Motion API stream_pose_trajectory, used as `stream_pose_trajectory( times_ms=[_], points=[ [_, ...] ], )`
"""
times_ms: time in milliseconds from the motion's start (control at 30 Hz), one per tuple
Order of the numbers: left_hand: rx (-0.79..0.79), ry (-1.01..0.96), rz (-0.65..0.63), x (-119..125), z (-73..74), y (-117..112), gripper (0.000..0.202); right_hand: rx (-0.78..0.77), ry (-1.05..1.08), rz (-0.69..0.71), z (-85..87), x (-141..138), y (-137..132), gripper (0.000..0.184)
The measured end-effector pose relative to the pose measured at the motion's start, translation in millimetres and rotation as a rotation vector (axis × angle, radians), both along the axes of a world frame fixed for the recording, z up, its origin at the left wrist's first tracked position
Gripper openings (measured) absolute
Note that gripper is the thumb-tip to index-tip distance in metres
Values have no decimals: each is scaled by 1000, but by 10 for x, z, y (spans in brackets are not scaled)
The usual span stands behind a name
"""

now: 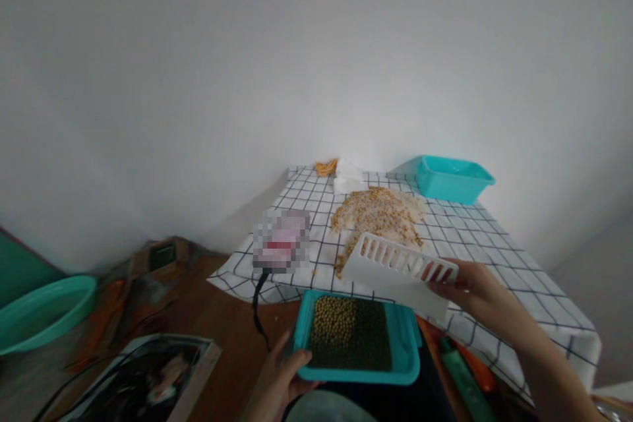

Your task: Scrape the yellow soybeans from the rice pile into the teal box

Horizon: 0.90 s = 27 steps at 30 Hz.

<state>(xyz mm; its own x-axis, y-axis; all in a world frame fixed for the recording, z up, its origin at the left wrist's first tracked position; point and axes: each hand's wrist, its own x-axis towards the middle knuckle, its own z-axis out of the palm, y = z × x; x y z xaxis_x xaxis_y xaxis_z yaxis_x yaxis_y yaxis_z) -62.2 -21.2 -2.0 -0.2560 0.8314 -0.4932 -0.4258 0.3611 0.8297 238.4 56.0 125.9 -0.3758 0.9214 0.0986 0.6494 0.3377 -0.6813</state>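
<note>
My left hand (pixel 278 377) grips the near left corner of a teal rectangular tray (pixel 409 349) that holds yellow beans on its left and dark green beans on its right. My right hand (pixel 469 285) holds a white slotted plastic basket (pixel 395 271) by its right end, tilted just above the tray's far edge. Behind the basket a heap of mixed grains and beans (pixel 378 214) lies on a checked white cloth (pixel 494 257) spread over the table.
An empty teal tub (pixel 452 178) stands at the cloth's far right. White tissue (pixel 347 176) and an orange bundle (pixel 326 167) lie at the far edge. A blurred-out device (pixel 281 241) with a black cord sits left. A teal basin (pixel 39 313) and a magazine (pixel 148 376) lie lower left.
</note>
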Motion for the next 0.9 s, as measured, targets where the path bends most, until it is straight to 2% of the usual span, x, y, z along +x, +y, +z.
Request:
stream_pose_trajectory(
  times_ms=[367,500,600,767,900],
  points=[
    [-20,-13,18,5,-16,7,73,-3,47,4,8,-53,7,19],
    [-46,10,36,16,26,6,65,-8,42,5,-11,-59,12,20],
    [-9,6,6,19,37,3,59,-17,28,5,-22,-67,27,20],
    [-8,-13,24,-4,-41,11,75,-2,9,6,-32,-86,53,20],
    [-36,-8,30,-21,-97,20,77,20,-10,46,-18,-79,41,21]
  ],
)
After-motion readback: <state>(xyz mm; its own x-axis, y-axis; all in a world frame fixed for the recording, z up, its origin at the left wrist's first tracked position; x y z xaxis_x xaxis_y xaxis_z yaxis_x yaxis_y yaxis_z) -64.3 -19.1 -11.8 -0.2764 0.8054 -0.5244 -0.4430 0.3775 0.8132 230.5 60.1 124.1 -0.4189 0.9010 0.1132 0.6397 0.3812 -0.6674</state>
